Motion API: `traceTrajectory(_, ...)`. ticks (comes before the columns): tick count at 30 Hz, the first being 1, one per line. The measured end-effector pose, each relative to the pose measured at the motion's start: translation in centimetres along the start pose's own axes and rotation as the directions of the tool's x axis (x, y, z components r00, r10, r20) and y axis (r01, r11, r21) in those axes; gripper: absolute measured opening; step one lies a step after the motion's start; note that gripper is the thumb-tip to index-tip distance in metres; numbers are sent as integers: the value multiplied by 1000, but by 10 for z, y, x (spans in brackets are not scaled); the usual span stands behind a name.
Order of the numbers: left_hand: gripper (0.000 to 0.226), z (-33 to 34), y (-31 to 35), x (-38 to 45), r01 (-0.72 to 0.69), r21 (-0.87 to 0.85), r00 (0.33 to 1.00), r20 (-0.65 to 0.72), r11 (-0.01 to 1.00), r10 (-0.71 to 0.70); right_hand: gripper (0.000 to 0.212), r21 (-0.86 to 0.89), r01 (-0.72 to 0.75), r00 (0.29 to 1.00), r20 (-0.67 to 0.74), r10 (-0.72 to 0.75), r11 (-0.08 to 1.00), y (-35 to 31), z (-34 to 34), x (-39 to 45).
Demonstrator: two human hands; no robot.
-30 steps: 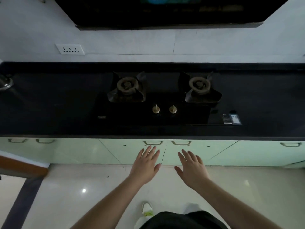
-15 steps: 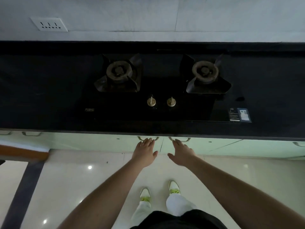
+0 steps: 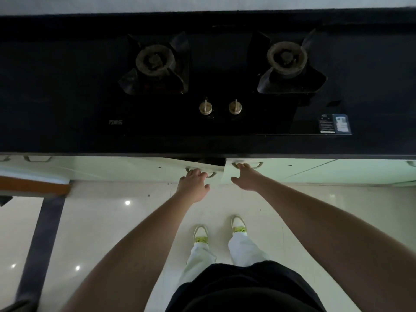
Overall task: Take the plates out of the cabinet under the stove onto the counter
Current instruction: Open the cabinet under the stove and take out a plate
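Two shoes [image 3: 201,233] stand at lower centre. Above them, the left hand [image 3: 194,183] curls over the left door handle [image 3: 211,175] and the right hand [image 3: 245,177] over the right door handle [image 3: 256,164]. Both cabinet doors [image 3: 171,167] are ajar; plates unseen. Beyond, the stove [image 3: 213,82] has two burners and two knobs.
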State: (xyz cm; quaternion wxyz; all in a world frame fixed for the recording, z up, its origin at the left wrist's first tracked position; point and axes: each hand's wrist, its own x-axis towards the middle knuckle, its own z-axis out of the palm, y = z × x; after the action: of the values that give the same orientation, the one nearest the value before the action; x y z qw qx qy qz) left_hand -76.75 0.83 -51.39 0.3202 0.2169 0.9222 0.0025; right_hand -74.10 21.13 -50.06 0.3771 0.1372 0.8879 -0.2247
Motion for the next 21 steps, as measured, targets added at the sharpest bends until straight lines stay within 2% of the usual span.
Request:
traceTrajectory(4,52,16,-7,-24,-27,-34,999,-45,999,25,70,-54,47,997,-53,-50,997,14,26,-29)
traceTrajectory(7,55,29,-11,-43,-34,-57,998,-52,998,31,70,-32,32,995,-93,-35,999,25,54,-58)
traceTrajectory(12,51,54,-29,-73,-50,-76,993,-113,996,41,67,151,-119,985,-110,137,981,38,86,-93)
traceTrajectory(15,55,64,-37,-88,-42,-85,991,-130,995,30,74,245,-229,959,-109,262,942,44,102,-108)
traceTrajectory(18,63,68,-45,-104,-13,-141,996,-91,990,0,79,244,-299,928,-152,341,922,53,121,-121)
traceTrajectory(21,69,72,-56,-117,43,-158,997,-58,986,-53,73,215,-321,904,-220,366,922,64,136,-130)
